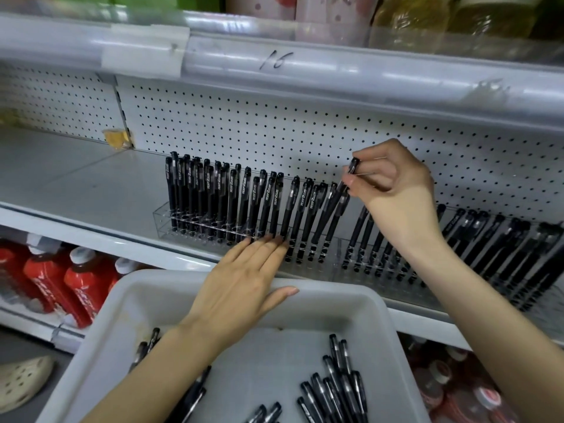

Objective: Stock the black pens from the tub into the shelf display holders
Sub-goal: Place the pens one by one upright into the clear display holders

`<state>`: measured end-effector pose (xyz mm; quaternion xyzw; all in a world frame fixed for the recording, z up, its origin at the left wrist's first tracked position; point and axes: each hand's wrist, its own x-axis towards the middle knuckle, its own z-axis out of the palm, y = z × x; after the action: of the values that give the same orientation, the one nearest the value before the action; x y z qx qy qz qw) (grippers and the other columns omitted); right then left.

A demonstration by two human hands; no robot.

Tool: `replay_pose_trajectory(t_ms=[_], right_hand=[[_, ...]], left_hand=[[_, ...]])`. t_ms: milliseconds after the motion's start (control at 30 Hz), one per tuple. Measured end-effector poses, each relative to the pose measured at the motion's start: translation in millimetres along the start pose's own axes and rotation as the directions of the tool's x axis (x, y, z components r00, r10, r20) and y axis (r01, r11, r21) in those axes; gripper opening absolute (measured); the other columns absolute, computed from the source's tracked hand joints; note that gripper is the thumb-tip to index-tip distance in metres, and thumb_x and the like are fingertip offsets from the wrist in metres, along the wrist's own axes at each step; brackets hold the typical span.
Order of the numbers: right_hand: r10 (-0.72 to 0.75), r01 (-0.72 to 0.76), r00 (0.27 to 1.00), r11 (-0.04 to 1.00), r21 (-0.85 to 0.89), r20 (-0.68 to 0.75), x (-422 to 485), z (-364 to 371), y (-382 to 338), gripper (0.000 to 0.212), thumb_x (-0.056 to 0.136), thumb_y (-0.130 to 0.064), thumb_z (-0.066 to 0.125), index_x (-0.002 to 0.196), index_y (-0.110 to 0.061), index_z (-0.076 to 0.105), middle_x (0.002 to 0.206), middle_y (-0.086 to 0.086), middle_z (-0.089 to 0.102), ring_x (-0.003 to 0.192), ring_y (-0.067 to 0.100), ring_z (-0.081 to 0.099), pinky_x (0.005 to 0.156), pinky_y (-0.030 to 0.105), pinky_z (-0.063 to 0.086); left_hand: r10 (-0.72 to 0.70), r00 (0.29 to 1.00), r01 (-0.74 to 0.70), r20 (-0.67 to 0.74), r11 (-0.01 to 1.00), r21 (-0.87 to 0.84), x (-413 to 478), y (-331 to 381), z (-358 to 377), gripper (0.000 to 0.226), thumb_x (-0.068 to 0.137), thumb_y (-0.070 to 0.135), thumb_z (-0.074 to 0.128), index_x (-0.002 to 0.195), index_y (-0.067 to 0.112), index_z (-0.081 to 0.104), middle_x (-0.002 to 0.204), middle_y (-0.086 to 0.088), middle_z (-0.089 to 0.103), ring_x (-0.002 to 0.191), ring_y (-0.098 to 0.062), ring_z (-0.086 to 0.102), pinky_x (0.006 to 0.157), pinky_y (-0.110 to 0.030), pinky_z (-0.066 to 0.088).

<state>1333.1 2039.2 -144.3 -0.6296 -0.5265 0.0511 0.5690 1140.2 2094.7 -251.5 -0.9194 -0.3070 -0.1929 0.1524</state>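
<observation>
Red plastic bottles with white caps (73, 279) fill the shelf below, and a white perforated back panel (274, 126) rises behind the clear acrylic display holder (163, 213). Slim black capped pens (213, 193) stand crowded in its holes, leaning rightward. The left hand (244, 279) lies flat, straight fingers (268, 242) touching the holder's front. The right hand (396, 181) pinches one tilted black pen (353, 167) near its cap, among the row. Loose pens (338, 389) lie in the grey plastic tub (378, 303)

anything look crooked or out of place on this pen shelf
Pens at the left end of the clear holder stand upright; those toward the right hand lean right, though the wide lens may exaggerate it. A yellowish scrap sits in the shelf's back corner.
</observation>
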Motion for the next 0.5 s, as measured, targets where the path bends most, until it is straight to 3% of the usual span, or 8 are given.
replay_pose_trajectory(t_ms=[133, 333, 500], right_hand=[[-0.003, 0.003, 1.000, 1.000, -0.003, -0.006, -1.1, 3.1, -0.3, 0.022, 0.082, -0.013, 0.072, 0.094, -0.024, 0.058, 0.092, -0.004, 0.068, 0.092, 0.009, 0.066, 0.086, 0.040, 0.055], [-0.002, 0.001, 0.999, 1.000, -0.027, -0.048, 0.7, 5.6, 2.3, 0.023, 0.082, -0.013, 0.072, 0.093, -0.025, 0.057, 0.090, -0.008, 0.066, 0.089, 0.005, 0.066, 0.086, 0.035, 0.055], [0.003, -0.002, 1.000, 0.997, -0.077, 0.021, -4.1, 11.3, 9.6, 0.020, 0.081, -0.014, 0.072, 0.092, -0.024, 0.060, 0.087, -0.013, 0.064, 0.086, -0.006, 0.061, 0.078, 0.011, 0.047]], left_hand=[[0.019, 1.000, -0.019, -0.003, 1.000, 0.011, 1.3, -2.7, 3.2, 0.066, 0.091, 0.057, 0.029, 0.125, 0.009, 0.059, 0.125, -0.005, 0.061, 0.117, -0.018, 0.057, 0.103, -0.037, 0.040], [0.033, 0.999, -0.033, -0.006, 0.999, 0.022, 1.5, -5.4, 5.9, 0.066, 0.091, 0.058, 0.031, 0.124, 0.009, 0.059, 0.124, -0.006, 0.061, 0.116, -0.019, 0.056, 0.104, -0.036, 0.038], [0.039, 0.999, -0.039, -0.011, 0.999, 0.019, 2.9, -6.5, 8.4, 0.065, 0.090, 0.058, 0.031, 0.123, 0.010, 0.060, 0.122, -0.005, 0.061, 0.115, -0.019, 0.056, 0.104, -0.035, 0.036]])
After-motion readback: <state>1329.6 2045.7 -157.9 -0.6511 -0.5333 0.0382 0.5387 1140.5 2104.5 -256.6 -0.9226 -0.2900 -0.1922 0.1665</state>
